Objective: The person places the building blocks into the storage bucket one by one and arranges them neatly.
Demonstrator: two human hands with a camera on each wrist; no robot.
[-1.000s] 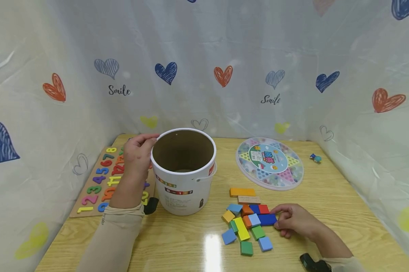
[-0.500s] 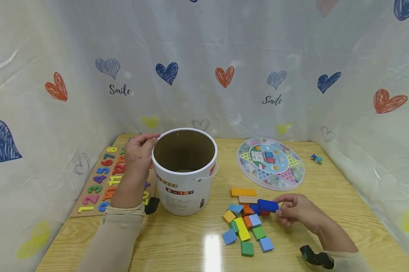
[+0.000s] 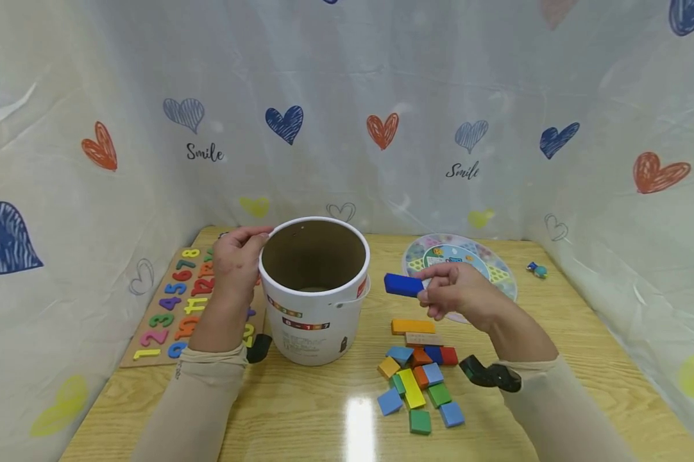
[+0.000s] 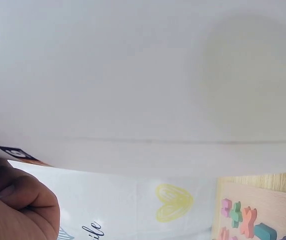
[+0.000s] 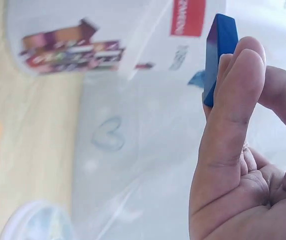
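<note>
A long blue block [image 3: 403, 285] is pinched by one end between the thumb and fingers of my right hand [image 3: 459, 295], held in the air to the right of the bucket. The right wrist view shows the blue block [image 5: 220, 57] standing out past the fingertips. My left hand [image 3: 237, 263] grips the rim of the white bucket [image 3: 312, 327] at its left side, thumb and fingers over the edge. The bucket stands upright, its visible inside bare. Below my right hand lies a loose group of colored wooden blocks, among them a yellow block [image 3: 411, 389] and an orange block [image 3: 413, 326].
A number puzzle board [image 3: 151, 350] lies left of the bucket, partly behind my left arm. A round game board [image 3: 416, 253] lies at the back right, partly covered by my right hand. Farther right is a small blue-green toy [image 3: 537, 270]. A heart-printed curtain hangs behind the table.
My right hand has lifted the long blue block off the group and carried it up and left toward the bucket. My left hand stays on the rim.
</note>
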